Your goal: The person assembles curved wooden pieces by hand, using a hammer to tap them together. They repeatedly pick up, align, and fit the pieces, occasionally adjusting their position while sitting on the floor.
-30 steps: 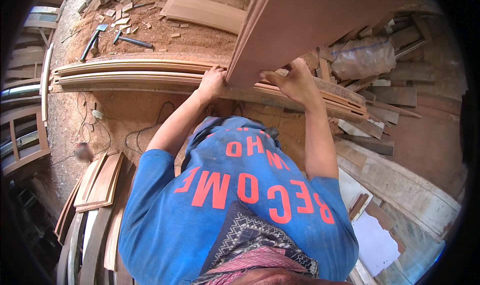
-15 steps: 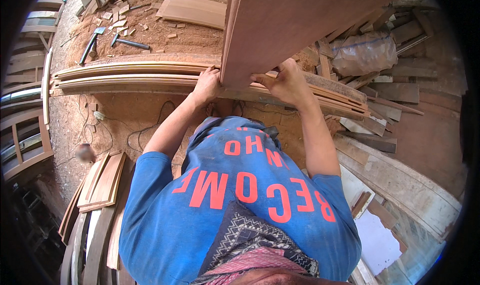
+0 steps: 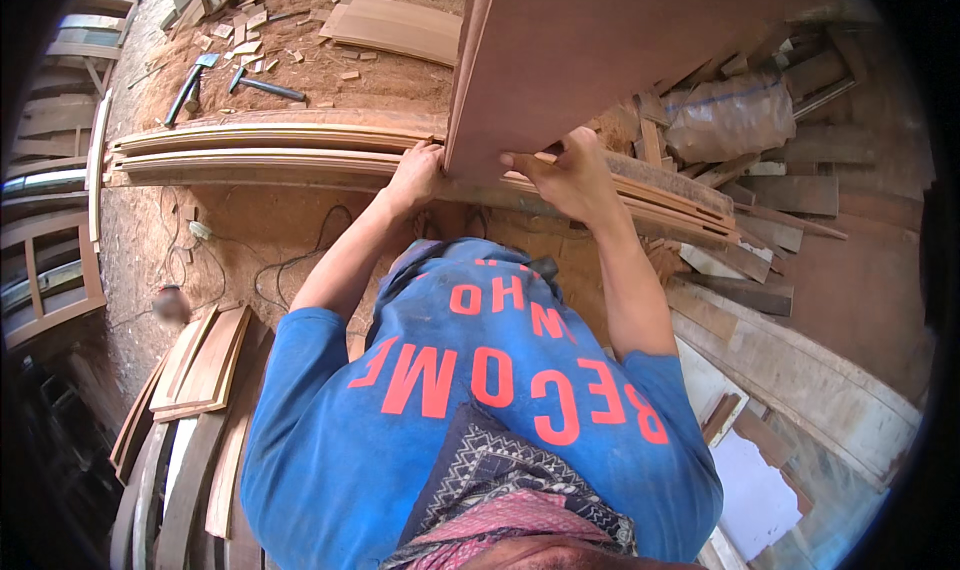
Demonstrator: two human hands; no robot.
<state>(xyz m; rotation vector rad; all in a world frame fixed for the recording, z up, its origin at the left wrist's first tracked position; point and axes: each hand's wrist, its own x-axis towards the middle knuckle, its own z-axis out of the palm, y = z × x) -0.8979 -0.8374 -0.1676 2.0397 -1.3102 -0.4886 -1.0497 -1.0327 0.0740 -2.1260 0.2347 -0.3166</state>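
A large reddish-brown wooden board point(image 3: 640, 40) stands nearly upright in front of me, its lower edge at chest height. My left hand point(image 3: 415, 175) grips the board's lower left corner. My right hand point(image 3: 565, 175) grips its lower edge from underneath, fingers curled around it. Beneath both hands lies a stack of long curved wooden mouldings point(image 3: 260, 150) on the sawdust floor. My blue shirt with red letters fills the lower middle of the view.
A hammer point(image 3: 265, 87) and another tool point(image 3: 185, 90) lie on the sawdust beyond the mouldings, near wood offcuts and a flat plank point(image 3: 395, 28). A plastic sack point(image 3: 730, 115) and scrap boards pile at right. Curved planks point(image 3: 200, 370) and window frames point(image 3: 50, 270) stand left.
The board has swung from leaning right toward a more upright stance and shifted slightly left. Both hands stay on its lower edge.
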